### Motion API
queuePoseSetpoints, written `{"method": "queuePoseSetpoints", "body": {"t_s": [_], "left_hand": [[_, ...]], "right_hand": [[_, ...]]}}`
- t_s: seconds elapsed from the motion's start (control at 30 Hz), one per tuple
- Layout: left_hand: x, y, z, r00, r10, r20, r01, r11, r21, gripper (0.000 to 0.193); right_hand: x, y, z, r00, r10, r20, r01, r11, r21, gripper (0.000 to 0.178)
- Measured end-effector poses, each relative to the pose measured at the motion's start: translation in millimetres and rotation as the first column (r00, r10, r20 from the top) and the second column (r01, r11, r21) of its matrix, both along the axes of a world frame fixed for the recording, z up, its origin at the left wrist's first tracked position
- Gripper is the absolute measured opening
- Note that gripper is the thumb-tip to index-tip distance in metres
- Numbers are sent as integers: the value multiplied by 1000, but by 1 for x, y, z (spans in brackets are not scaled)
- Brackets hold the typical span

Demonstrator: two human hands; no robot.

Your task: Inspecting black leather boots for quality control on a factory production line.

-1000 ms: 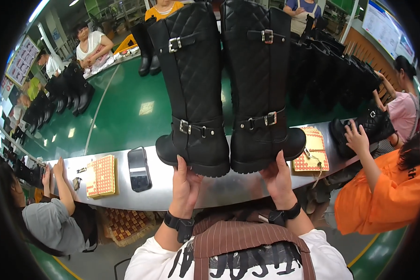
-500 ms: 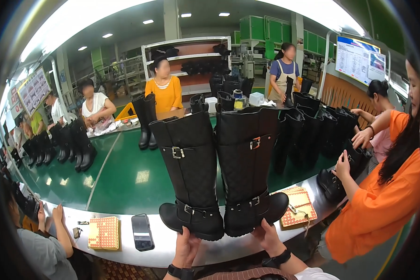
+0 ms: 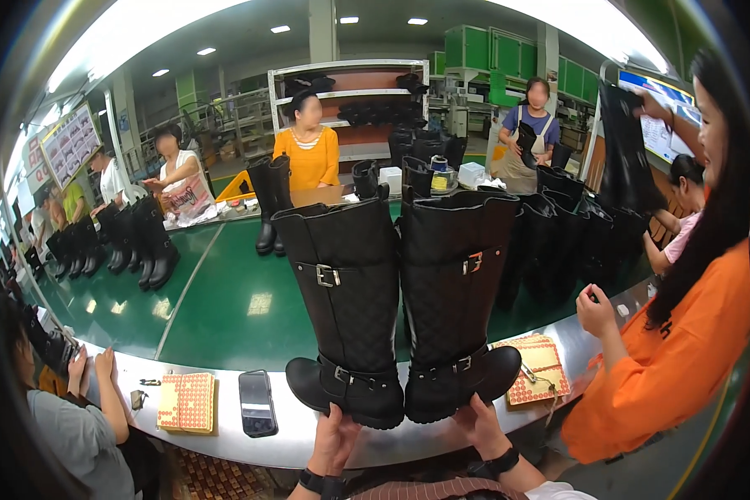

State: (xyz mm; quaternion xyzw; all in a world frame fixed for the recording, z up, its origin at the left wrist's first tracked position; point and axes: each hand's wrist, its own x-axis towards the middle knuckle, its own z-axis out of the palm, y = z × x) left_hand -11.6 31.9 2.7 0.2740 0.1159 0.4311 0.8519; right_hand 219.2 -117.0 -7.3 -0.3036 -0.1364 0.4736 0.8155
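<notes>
- Currently, left boot (image 3: 350, 308) and right boot (image 3: 452, 308) are standing upright side by side over the steel bench (image 3: 229, 392);
- left hand (image 3: 335, 439) and right hand (image 3: 480, 427) are each clamping one from below;
- tops are going unsupported; a slackening grip could be tipping left boot toward the phone (image 3: 258, 404).

- A footwear workshop, to all appearances — bright and roomy, with several people (image 3: 308, 162) ranged around one shared surface.
- That surface is a long desk with a glossy green top and silver metal edge (image 3: 233, 312).
- Tall black quilted boots with silver buckles (image 3: 354, 304) fill the foreground; rows of plain-looking black boots (image 3: 154, 250) stand farther off.
- Behind: a white-framed metal rack (image 3: 367, 87) bearing dark items — and boxy green cabinets (image 3: 508, 57).
- Overhead, white rectangular lights (image 3: 280, 29).
</notes>
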Motion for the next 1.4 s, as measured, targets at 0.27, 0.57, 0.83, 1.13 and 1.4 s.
{"method": "queuePoseSetpoints", "body": {"t_s": [0.27, 0.57, 0.83, 1.13, 1.4], "left_hand": [[0, -4, -6, 996, 81, -32, -80, 997, 16, 58], [-21, -3, 3, 999, 41, -20, -40, 998, 44, 62], [-60, 10, 2, 961, 249, -122, -240, 967, 81, 63], [-77, 17, -2, 943, 296, -151, -285, 954, 88, 48], [-46, 11, -16, 1000, 1, -5, 0, 1000, 7, 57]], "right_hand": [[2, 1, -11, 1000, 18, 15, -18, 1000, 20, 43], [3, 1, -6, 994, 100, 41, -102, 994, 44, 47], [13, 1, -2, 990, 61, 124, -72, 993, 89, 54], [24, -1, 5, 965, 147, 215, -157, 987, 27, 57], [1, 28, 10, 913, 395, 104, -406, 903, 142, 69]]}}
